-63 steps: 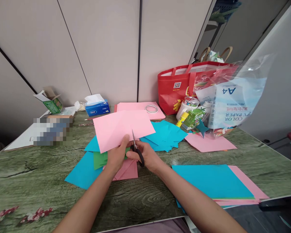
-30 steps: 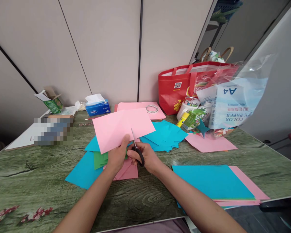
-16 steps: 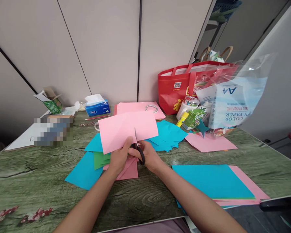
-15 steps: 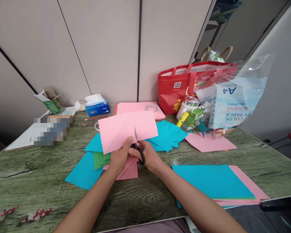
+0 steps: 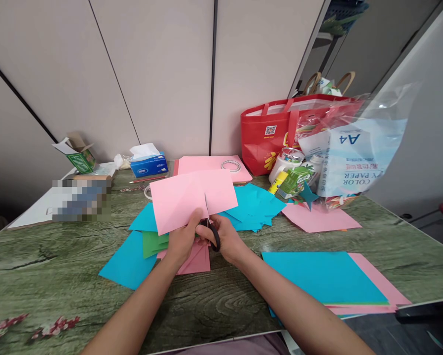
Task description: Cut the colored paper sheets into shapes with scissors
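Observation:
My left hand (image 5: 182, 239) pinches the lower edge of a pink sheet of paper (image 5: 179, 199), thumb on top, holding it raised over the table. Black-handled scissors (image 5: 215, 237) are in my right hand (image 5: 225, 238), fingers through the loops. Their blades point away from me and lie in a cut running up from the sheet's near edge. Below the hands lie blue pieces of paper (image 5: 127, 261), green pieces (image 5: 153, 243) and pink pieces (image 5: 197, 261), partly hidden by my left hand and the sheet.
Cut blue papers (image 5: 256, 207) lie right of the hands, with a blue stack (image 5: 321, 276) nearer me. Behind stand a tissue box (image 5: 148, 164), a tape roll (image 5: 231, 166) on pink sheets, a red bag (image 5: 262, 143), a glue stick (image 5: 278, 182) and a plastic paper pack (image 5: 362, 158).
The right part of the pink sheet has shifted slightly left and tilted a little. Both hands stay almost where they were, with the scissors still in the cut.

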Action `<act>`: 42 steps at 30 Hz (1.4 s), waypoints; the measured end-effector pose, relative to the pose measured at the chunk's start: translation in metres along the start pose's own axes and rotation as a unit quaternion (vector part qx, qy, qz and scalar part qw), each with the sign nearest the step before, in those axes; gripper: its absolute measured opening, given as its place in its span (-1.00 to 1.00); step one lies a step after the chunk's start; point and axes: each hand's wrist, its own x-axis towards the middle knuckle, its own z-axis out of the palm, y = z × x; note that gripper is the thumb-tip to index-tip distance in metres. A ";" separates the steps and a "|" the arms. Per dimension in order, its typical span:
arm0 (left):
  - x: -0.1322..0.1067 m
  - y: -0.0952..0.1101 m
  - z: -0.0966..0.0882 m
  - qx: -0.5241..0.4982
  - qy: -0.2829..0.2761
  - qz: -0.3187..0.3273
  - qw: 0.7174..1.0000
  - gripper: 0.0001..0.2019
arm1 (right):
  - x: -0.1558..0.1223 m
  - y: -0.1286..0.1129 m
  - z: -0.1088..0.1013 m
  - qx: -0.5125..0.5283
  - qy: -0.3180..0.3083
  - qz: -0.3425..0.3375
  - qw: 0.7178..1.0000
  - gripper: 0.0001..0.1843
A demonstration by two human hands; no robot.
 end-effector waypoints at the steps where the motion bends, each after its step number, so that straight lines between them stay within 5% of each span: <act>1: 0.000 0.000 0.000 0.004 -0.004 -0.001 1.000 -0.63 | 0.000 0.000 0.000 0.001 -0.001 -0.001 1.000 -0.55; 21: -0.009 0.008 0.005 -0.041 -0.023 -0.046 0.998 -0.65 | -0.001 -0.001 0.001 0.007 0.009 0.009 1.000 -0.58; 42: -0.009 0.010 0.005 -0.075 -0.115 -0.073 0.988 -0.61 | -0.001 0.000 0.001 0.068 -0.005 0.024 0.997 -0.62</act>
